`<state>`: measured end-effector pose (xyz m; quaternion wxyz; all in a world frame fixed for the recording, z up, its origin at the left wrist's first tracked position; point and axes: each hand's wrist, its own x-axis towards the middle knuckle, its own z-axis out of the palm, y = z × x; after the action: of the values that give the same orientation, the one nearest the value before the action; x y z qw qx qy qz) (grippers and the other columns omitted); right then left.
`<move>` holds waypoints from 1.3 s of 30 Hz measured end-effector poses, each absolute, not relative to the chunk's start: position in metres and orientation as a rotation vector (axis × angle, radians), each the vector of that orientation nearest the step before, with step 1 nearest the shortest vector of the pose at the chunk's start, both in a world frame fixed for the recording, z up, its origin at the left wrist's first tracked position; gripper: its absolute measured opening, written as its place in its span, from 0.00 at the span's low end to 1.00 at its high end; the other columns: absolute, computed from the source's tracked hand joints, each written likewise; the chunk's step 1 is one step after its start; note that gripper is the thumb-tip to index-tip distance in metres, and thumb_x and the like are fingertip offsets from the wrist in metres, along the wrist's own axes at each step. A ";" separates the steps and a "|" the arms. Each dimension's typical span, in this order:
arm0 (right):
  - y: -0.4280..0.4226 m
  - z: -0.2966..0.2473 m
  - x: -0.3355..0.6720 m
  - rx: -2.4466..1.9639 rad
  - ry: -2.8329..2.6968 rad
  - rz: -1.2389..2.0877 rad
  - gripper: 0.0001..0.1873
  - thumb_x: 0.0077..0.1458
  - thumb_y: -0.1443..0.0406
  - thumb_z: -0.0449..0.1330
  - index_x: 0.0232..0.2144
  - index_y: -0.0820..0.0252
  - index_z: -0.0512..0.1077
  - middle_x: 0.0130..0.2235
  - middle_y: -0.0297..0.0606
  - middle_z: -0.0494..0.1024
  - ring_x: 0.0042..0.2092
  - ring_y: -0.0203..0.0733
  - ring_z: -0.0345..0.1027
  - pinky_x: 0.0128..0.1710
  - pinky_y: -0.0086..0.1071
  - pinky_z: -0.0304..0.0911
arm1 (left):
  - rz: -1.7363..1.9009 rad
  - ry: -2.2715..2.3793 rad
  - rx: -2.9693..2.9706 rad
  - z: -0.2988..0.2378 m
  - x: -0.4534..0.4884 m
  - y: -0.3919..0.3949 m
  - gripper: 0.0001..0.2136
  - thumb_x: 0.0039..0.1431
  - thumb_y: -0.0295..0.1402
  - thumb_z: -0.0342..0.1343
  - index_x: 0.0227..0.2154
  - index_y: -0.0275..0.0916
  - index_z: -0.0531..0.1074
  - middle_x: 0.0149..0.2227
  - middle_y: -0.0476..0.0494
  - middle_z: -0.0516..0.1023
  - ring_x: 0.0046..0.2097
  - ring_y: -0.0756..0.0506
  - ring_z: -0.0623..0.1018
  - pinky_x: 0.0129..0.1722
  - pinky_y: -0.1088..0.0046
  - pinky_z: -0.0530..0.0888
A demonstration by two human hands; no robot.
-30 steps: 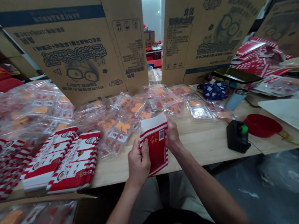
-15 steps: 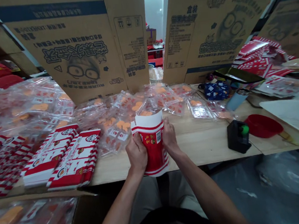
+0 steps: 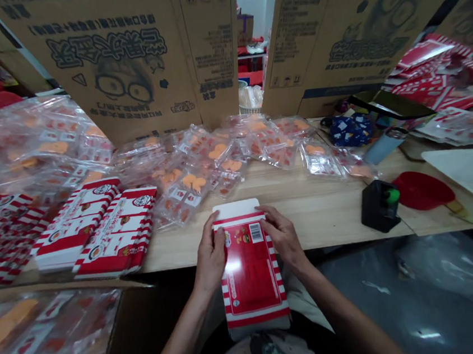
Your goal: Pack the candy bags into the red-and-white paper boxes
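Between my two hands is a red and white striped carton [image 3: 252, 271], tilted with its far end over the table edge and its near end by my lap. A white flap [image 3: 236, 208] sticks out at the far end, and a barcode shows near it. My left hand [image 3: 211, 253] grips the carton's left edge, thumb on the printed face. My right hand [image 3: 283, 237] holds the right edge close to the barcode corner. Left of my hands lie stacks of flat striped cartons [image 3: 118, 234]. Beyond them are clear plastic packets [image 3: 187, 193] with orange pieces inside.
A black tape dispenser [image 3: 380, 206] stands right, beside a red scoop-like dish [image 3: 423, 190] and a white tray [image 3: 468, 175]. Tall cardboard boxes [image 3: 135, 63] stand along the back. An open box of packets [image 3: 46, 343] is at lower left. A bottle [image 3: 386, 145] lies back right.
The carton has come down toward my lap and now lies flatter, showing its whole printed face. My hands have shifted to its far corners. The view has tipped downward.
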<state>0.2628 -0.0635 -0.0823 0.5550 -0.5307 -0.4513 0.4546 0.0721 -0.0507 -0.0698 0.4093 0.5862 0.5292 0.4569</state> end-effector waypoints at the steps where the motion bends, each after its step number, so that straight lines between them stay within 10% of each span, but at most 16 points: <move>1: -0.066 -0.083 0.265 -1.270 -1.090 1.045 0.13 0.60 0.57 0.58 0.44 0.55 0.74 0.34 0.33 0.76 0.34 0.40 0.67 0.35 0.32 0.62 | 1.139 1.316 1.455 -0.070 0.072 -0.052 0.17 0.70 0.44 0.49 0.56 0.43 0.69 0.55 0.41 0.75 0.55 0.45 0.75 0.56 0.69 0.71; 6: -0.064 -0.077 0.276 -1.255 -1.152 1.025 0.14 0.62 0.56 0.56 0.28 0.56 0.70 0.29 0.32 0.70 0.32 0.39 0.63 0.34 0.32 0.59 | 1.029 1.201 1.316 -0.068 0.072 -0.047 0.17 0.67 0.49 0.50 0.33 0.39 0.70 0.27 0.53 0.70 0.28 0.51 0.70 0.28 0.78 0.68; 12: -0.052 -0.064 0.285 -1.123 -1.106 1.259 0.25 0.54 0.58 0.62 0.54 0.54 0.66 0.32 0.30 0.71 0.29 0.37 0.63 0.27 0.29 0.57 | 1.045 1.127 1.132 -0.059 0.069 -0.033 0.28 0.63 0.44 0.57 0.63 0.44 0.61 0.36 0.50 0.78 0.32 0.50 0.77 0.34 0.76 0.75; 19: -0.049 -0.064 0.294 -1.184 -1.233 1.342 0.07 0.53 0.61 0.61 0.32 0.56 0.67 0.23 0.26 0.68 0.22 0.33 0.58 0.20 0.27 0.53 | 0.983 1.035 1.200 -0.059 0.064 -0.032 0.16 0.59 0.45 0.61 0.44 0.38 0.74 0.30 0.51 0.75 0.29 0.52 0.72 0.29 0.79 0.69; 28: -0.039 -0.054 0.299 -1.225 -1.382 1.246 0.16 0.52 0.62 0.58 0.42 0.59 0.79 0.20 0.26 0.66 0.19 0.32 0.55 0.18 0.27 0.52 | 1.011 1.075 1.405 -0.060 0.065 -0.020 0.14 0.59 0.42 0.61 0.41 0.37 0.81 0.35 0.45 0.81 0.33 0.49 0.76 0.32 0.76 0.72; 39: -0.045 -0.049 0.307 -1.135 -1.677 1.339 0.09 0.56 0.61 0.61 0.33 0.60 0.77 0.40 0.41 0.79 0.38 0.40 0.71 0.37 0.32 0.65 | 0.942 0.990 1.403 -0.058 0.056 -0.024 0.13 0.55 0.42 0.68 0.33 0.35 0.81 0.38 0.40 0.84 0.38 0.46 0.79 0.38 0.75 0.74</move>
<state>0.3073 -0.0455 -0.0492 0.3494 -0.4380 -0.6473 0.5167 0.0561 -0.0241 -0.0585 0.5577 0.5946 0.4197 0.3991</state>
